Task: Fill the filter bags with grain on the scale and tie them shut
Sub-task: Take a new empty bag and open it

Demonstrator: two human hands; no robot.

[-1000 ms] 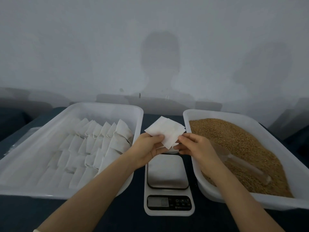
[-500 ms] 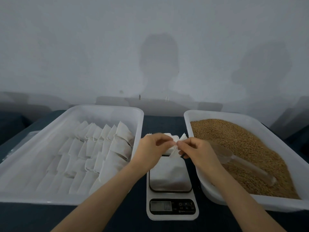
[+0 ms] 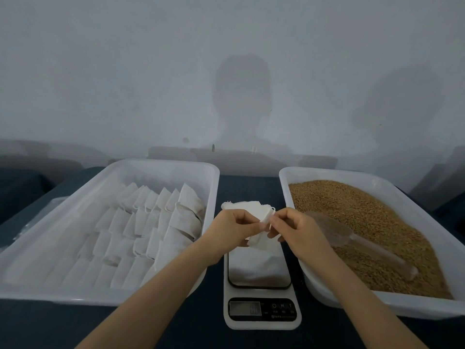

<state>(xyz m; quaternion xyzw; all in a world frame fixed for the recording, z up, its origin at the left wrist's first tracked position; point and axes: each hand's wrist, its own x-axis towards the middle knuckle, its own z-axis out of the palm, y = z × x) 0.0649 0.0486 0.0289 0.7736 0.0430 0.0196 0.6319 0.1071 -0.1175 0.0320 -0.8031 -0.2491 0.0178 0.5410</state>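
Head view: my left hand point(image 3: 231, 229) and right hand point(image 3: 295, 229) each pinch the rim of an empty filter bag point(image 3: 244, 205), held just above the scale point(image 3: 259, 273). I'd pull the mouth wide open now, before reaching for the scoop point(image 3: 334, 233) in the grain point(image 3: 377, 212).

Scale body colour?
White scale body with a black display panel; head view.

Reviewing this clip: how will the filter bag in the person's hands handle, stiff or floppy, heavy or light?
Probably floppy: the filter bag creases and droops between the left hand and right hand. Likely very light: it looks empty, held by fingertip pinches alone. Its mouth probably collapses unless held open.
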